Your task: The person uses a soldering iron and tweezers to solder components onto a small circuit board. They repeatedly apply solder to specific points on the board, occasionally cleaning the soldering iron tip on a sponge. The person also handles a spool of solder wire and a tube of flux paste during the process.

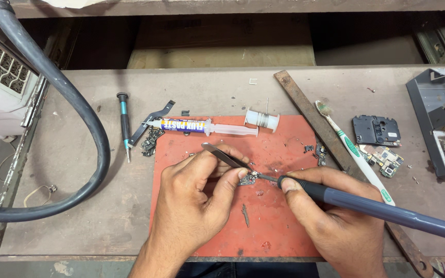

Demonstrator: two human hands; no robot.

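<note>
- Both hands sit closest to the camera at 6 o'clock, working over the red mat [284, 226] on the desk [93, 206].
- Left hand [197, 198] is clenched around a pair of metal tweezers [222, 156], whose tips press onto the small circuit board [247, 179] at the mat's centre.
- Right hand [330, 216] grips a grey soldering iron [377, 208] like a pen; its tip touches the board at the board's 3 o'clock edge, just beside the tweezer tips.
- Judging by this, soldering is under way: the board is pinned and the tip is on it, but nothing shows the joint finished, and both tools remain in use.
- Loose debris and 1 dark sliver lie on the mat near 6 o'clock of the board.
- Farther off, at 12 o'clock, a flux syringe [197, 126] lies along the mat's far edge.
- At 10 o'clock rests a screwdriver [124, 123]; at 2 o'clock, a toothbrush [356, 152] and more phone boards [382, 157].
</note>
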